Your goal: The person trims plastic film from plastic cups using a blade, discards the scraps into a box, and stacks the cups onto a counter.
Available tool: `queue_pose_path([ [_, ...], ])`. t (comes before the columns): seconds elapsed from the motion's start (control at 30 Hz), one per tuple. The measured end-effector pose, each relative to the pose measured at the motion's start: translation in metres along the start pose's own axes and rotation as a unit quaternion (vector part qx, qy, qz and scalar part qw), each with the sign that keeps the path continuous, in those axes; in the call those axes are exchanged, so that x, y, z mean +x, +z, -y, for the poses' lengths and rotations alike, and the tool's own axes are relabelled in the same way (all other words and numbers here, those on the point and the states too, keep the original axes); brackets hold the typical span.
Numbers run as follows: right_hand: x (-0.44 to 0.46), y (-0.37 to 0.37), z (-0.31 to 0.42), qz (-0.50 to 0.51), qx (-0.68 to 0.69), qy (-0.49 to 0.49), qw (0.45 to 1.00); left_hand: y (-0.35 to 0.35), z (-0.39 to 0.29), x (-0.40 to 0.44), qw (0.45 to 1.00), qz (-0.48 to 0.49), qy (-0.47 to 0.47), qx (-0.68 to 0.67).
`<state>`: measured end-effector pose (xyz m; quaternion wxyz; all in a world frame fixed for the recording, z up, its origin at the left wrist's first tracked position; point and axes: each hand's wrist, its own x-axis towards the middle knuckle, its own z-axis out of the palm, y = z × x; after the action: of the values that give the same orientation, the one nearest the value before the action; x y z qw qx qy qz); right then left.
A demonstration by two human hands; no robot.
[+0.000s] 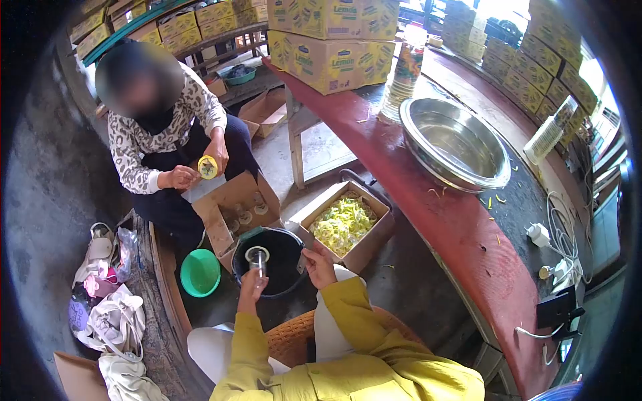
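My left hand [251,289] is closed around a clear cup [261,267] with a pale round rim, held over a black bucket [281,244]. My right hand [319,267] is at the bucket's right rim with its fingers pinched together. A small flat grey piece shows by its fingertips; whether it is a blade or part of the bucket I cannot tell. Just beyond the bucket, an open cardboard box [212,208] holds several clear cups [242,215]. Right of the bucket stands a carton [364,255] filled with yellow-green shreds [342,226].
A co-worker [167,127] sits opposite, holding a yellow-labelled cup [208,167]. Left of the bucket is a green basin [200,273]. The red-edged table [428,220] on the right bears a steel bowl [455,144], cables and lemon-printed cartons [331,60]. Bags [117,321] lie at left.
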<state>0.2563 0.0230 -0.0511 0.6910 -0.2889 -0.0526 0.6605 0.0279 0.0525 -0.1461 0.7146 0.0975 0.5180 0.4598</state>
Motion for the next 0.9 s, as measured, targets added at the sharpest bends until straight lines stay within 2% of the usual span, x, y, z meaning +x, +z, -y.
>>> queue_pose_path([
  [0.1,0.001,-0.001,-0.002,-0.046,-0.004,0.015,0.999,-0.002,0.007,-0.022,0.984,-0.046,0.14,-0.1],
  [0.2,-0.002,0.001,-0.002,0.0,0.013,0.003,1.0,0.014,0.009,-0.043,0.947,-0.042,0.131,-0.29],
  [0.23,-0.003,0.001,-0.002,0.005,0.017,0.004,1.0,0.016,0.01,-0.043,0.936,-0.087,0.122,-0.319],
  [0.3,-0.004,0.001,0.0,0.017,0.023,0.004,1.0,0.02,0.006,-0.047,0.927,-0.066,0.225,-0.294],
  [0.4,-0.004,-0.002,0.002,0.015,0.039,0.0,0.999,0.074,-0.032,-0.079,0.897,-0.01,0.375,-0.233],
  [0.47,-0.009,-0.001,0.006,0.011,0.033,-0.001,0.999,0.107,-0.079,-0.087,0.904,-0.005,0.367,-0.222],
  [0.53,-0.008,0.001,0.006,0.014,0.03,-0.005,0.999,0.145,-0.132,-0.089,0.898,0.047,0.41,-0.152],
  [0.6,-0.007,-0.001,0.004,0.024,0.029,-0.014,0.999,0.211,-0.175,-0.111,0.872,0.096,0.466,-0.114],
  [0.63,-0.007,-0.001,0.003,0.039,0.038,-0.015,0.998,0.244,-0.191,-0.131,0.863,0.125,0.488,-0.039],
  [0.73,-0.002,-0.004,-0.004,0.042,0.036,-0.023,0.998,0.341,-0.237,-0.162,0.79,0.199,0.579,0.028],
  [0.77,-0.002,-0.005,-0.004,0.034,0.023,-0.009,0.999,0.37,-0.249,-0.177,0.785,0.212,0.579,0.056],
  [0.8,0.0,-0.003,-0.003,0.04,0.021,-0.009,0.999,0.393,-0.272,-0.166,0.715,0.174,0.66,0.154],
  [0.83,-0.003,-0.004,-0.002,0.042,0.013,-0.007,0.999,0.421,-0.271,-0.188,0.657,0.116,0.719,0.196],
  [0.9,-0.003,-0.004,0.004,0.042,0.013,-0.001,0.999,0.475,-0.298,-0.176,0.605,0.206,0.739,0.214],
])
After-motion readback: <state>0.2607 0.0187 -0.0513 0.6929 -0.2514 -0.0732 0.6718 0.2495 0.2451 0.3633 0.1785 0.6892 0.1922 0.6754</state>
